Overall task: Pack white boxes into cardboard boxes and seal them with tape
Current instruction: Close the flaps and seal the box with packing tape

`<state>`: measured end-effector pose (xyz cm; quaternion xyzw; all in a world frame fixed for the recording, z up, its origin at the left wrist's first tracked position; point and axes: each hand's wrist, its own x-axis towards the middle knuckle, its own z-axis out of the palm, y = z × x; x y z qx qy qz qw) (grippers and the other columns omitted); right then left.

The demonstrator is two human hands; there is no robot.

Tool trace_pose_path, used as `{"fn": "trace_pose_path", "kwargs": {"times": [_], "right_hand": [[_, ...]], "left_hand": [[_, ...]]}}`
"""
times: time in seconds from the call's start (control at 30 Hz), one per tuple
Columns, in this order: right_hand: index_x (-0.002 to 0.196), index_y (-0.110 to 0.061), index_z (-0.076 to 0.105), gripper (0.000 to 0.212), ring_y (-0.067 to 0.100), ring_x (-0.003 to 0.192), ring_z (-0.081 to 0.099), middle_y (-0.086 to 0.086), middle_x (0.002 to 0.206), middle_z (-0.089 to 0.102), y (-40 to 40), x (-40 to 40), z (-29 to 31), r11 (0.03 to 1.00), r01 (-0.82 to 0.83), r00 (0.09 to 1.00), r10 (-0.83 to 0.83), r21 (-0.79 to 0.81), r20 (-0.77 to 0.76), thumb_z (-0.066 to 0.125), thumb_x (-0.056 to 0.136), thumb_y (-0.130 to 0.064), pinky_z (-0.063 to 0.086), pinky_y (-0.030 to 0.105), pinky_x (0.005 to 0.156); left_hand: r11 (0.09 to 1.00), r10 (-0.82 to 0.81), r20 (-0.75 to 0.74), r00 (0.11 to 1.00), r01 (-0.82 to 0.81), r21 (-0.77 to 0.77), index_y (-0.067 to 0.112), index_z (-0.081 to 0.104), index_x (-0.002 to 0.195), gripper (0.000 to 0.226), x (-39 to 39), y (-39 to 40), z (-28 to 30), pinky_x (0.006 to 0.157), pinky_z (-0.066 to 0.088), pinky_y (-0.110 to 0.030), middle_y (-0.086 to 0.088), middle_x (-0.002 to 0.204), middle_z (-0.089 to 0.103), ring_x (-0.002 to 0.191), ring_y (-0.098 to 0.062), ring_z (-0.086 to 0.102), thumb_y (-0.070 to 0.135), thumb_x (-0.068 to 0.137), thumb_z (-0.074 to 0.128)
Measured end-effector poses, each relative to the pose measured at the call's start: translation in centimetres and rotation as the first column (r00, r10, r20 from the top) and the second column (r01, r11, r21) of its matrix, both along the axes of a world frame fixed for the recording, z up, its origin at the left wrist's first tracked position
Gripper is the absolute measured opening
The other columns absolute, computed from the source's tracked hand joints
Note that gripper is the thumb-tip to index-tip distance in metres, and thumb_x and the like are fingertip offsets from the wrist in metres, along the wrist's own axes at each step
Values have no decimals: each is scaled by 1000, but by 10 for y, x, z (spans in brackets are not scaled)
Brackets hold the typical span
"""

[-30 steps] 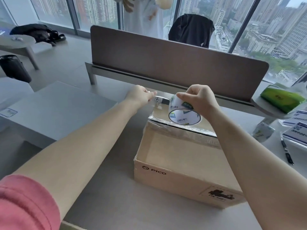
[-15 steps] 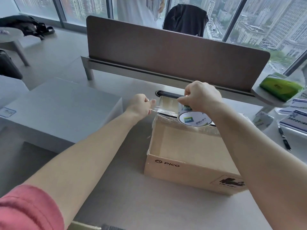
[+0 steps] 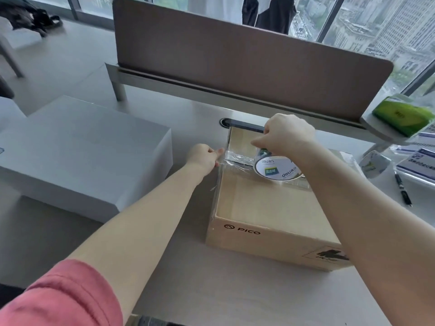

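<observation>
The taping step is happening. The left hand (image 3: 204, 157) is pinching the loose end of the clear tape at the PICO cardboard box (image 3: 270, 222) edge. The right hand (image 3: 288, 135) is gripping the tape roll (image 3: 275, 169) over the box top. Next, I think, the roll needs pulling across and pressing down. One cardboard box, one held roll, and one white box (image 3: 77, 156) left of the left hand.

A brown divider (image 3: 247, 67) stands along the far edge of the desk (image 3: 200, 290). A dark cable slot (image 3: 229, 122) sits just before the divider. At the divider's right end lies a green packet (image 3: 403, 115), with leaflets (image 3: 421, 158) and a black pen (image 3: 403, 189) nearer. Behind the divider hangs dark clothing (image 3: 270, 14); far left, a black bag (image 3: 26, 16).
</observation>
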<state>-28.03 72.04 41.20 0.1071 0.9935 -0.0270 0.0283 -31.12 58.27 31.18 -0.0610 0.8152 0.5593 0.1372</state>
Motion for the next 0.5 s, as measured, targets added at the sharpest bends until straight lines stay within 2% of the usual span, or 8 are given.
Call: {"fn": "trace_pose_path", "kwargs": {"times": [0.07, 0.1, 0.13, 0.2, 0.27, 0.33, 0.43, 0.5], "right_hand": [[60, -15, 48, 27, 22, 64, 46, -1, 59, 47, 7, 0, 0, 997, 7, 1000, -6, -73, 15, 57, 77, -33, 25, 22, 49], [56, -15, 46, 33, 21, 62, 45, -1, 58, 46, 12, 0, 1, 990, 14, 1000, -12, -138, 18, 59, 78, -35, 27, 23, 49], [52, -15, 45, 38, 21, 60, 42, 0, 56, 43, 18, 0, 1, 976, 25, 1000, -22, -216, 16, 61, 79, -37, 27, 24, 49], [49, -13, 39, 48, 19, 55, 33, 2, 53, 34, 29, 1, 2, 929, 40, 999, -41, -369, 7, 65, 80, -39, 24, 28, 50], [48, -12, 33, 54, 19, 52, 26, 3, 53, 28, 34, 4, -3, 881, 37, 999, -50, -471, -15, 66, 80, -39, 21, 29, 51], [47, -13, 31, 55, 18, 50, 26, 4, 51, 27, 34, 6, -9, 864, 20, 997, -54, -502, -53, 65, 81, -37, 21, 28, 50], [46, -12, 30, 56, 19, 47, 26, 5, 49, 28, 32, 5, -12, 866, 2, 995, -53, -500, -89, 65, 82, -36, 22, 28, 48], [45, -12, 32, 55, 18, 46, 27, 5, 48, 29, 33, 4, -12, 863, -3, 994, -51, -505, -94, 64, 83, -37, 23, 27, 48]], "left_hand": [[999, 8, 44, 999, -10, 48, 12, 43, 62, 35, 0, 1, -5, 57, 38, -26, 4, 38, 52, 47, -11, 47, 25, 94, 53], [998, 9, 59, 998, -12, 61, 12, 43, 62, 36, 1, 2, -7, 54, 37, -24, 4, 39, 52, 41, -9, 49, 25, 94, 53], [997, 8, 75, 997, -14, 79, 12, 42, 62, 36, 1, 2, -9, 50, 35, -22, 0, 45, 52, 36, -7, 48, 24, 94, 52], [991, 9, 111, 994, -24, 130, 13, 40, 61, 38, 4, 2, -10, 43, 33, -19, -2, 57, 46, 37, -10, 42, 24, 95, 51], [982, 8, 142, 990, -35, 187, 13, 38, 60, 39, 4, 2, -12, 38, 29, -14, -1, 57, 41, 36, -8, 37, 25, 95, 50], [965, 11, 163, 987, -53, 257, 13, 37, 59, 40, 4, 2, -16, 33, 26, -8, 0, 50, 40, 23, -1, 30, 23, 96, 50], [936, 12, 227, 974, -91, 339, 12, 36, 58, 42, 4, 2, -24, 33, 23, -3, 9, 28, 36, 19, 0, 25, 23, 96, 49], [927, 22, 235, 972, -108, 360, 13, 35, 57, 43, 4, 3, -31, 36, 24, -5, 7, 33, 36, 22, -2, 27, 25, 96, 50]]}}
